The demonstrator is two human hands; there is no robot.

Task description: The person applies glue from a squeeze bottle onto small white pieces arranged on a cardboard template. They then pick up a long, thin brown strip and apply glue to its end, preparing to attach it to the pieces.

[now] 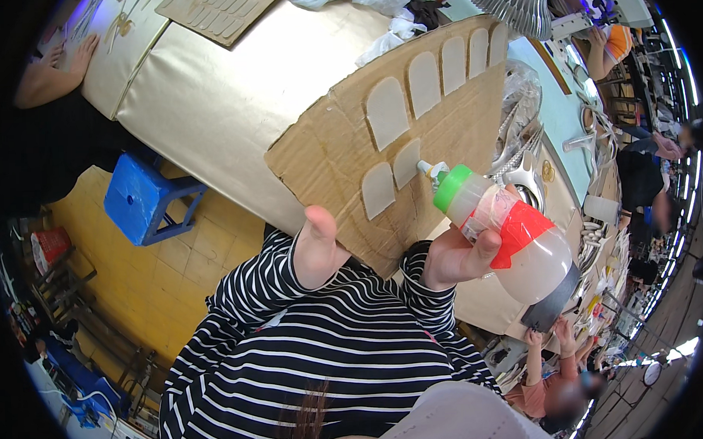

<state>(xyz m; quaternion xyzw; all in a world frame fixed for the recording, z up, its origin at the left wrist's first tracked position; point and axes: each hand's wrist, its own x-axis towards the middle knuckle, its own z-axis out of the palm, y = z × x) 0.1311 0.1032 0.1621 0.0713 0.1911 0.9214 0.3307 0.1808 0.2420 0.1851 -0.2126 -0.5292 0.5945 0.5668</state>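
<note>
A brown cardboard sheet (pixel 329 135) tilts over the gold-covered table, bearing several pale, round-topped flat pieces (pixel 387 114) in two rows. My left hand (pixel 317 252) is at its near left edge, thumb up at the rim, the other fingers hidden behind the board. In my right hand (pixel 463 256) is a squeeze bottle (pixel 535 271), cloudy white with a green cap and red tape. The bottle lies tilted, its narrow nozzle pointing left at a piece in the nearer row. Whether the nozzle touches that piece I cannot tell.
The table (pixel 231 84) holds another cardboard sheet (pixel 219 13) with similar pieces at the far side. A blue stool (pixel 145 197) stands on the yellow floor at left. A metal lamp shade (pixel 512 9) hangs at top right. Other people sit at left and right.
</note>
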